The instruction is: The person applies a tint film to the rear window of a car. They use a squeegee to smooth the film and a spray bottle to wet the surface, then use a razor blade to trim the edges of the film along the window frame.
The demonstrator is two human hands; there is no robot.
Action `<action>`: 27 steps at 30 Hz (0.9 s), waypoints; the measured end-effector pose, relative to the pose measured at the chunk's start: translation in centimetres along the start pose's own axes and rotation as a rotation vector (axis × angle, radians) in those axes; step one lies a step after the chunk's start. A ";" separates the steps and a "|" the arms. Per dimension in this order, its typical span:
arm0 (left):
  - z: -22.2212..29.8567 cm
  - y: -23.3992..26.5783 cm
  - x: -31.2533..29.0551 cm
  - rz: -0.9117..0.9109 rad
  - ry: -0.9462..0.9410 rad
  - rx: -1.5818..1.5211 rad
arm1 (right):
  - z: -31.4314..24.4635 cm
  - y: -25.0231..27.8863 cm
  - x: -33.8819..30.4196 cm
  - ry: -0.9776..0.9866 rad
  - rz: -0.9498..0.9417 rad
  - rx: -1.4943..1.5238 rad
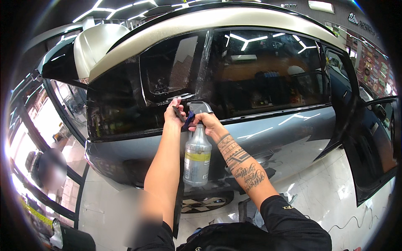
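Observation:
A grey spray bottle (197, 163) with a yellow band hangs upright from my right hand (206, 122), whose fingers wrap its neck below the grey trigger head (200, 107). A dark blue cloth (189, 120) is bunched between my two hands, by the right fingers. My left hand (173, 113) is closed around a small dark flat tool (179, 114) of a kind I cannot make out. Its fingertips are close to the lower edge of the car's rear side window (167, 69). Streaks and shiny edges show on the black panel around that glass.
The grey car's side (289, 129) spans the view, with a dark door window (268, 75) right of my hands. At the right, a car door (372, 167) stands open. A wheel (207, 203) shows below. A cable (356, 221) lies on the tiled floor; a black bin (75, 239) is lower left.

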State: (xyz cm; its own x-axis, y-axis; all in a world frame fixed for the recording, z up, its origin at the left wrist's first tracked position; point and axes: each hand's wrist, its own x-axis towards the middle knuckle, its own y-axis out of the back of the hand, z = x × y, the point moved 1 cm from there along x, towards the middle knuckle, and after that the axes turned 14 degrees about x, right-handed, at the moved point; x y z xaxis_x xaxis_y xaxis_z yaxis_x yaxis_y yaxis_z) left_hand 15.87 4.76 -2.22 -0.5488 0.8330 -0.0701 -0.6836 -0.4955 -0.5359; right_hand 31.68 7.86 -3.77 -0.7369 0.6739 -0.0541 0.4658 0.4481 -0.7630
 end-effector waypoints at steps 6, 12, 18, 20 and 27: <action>1.2 -0.6 0.5 0.110 0.106 -0.081 | 0.8 -0.8 1.7 -0.018 -0.077 0.052; 1.1 1.6 0.3 -0.267 -0.009 -0.062 | 1.0 -0.1 2.6 0.001 -0.140 0.108; 3.1 3.2 -0.4 -0.503 0.172 -0.134 | 1.1 -0.3 2.4 0.012 -0.196 0.207; 4.0 3.1 -0.6 -0.478 0.222 -0.103 | 1.0 -0.6 2.3 0.013 -0.235 0.235; 4.3 2.5 0.1 -0.477 0.293 -0.239 | -0.9 -0.1 2.5 0.119 -0.196 0.339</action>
State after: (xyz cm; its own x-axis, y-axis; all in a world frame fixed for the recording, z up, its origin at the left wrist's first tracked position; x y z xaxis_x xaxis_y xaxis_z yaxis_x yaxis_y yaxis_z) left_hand 12.03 2.57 0.01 -0.0299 0.9995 0.0136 -0.6758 -0.0102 -0.7370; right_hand 30.19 10.03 -3.25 -0.7246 0.6670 0.1735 0.1193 0.3693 -0.9216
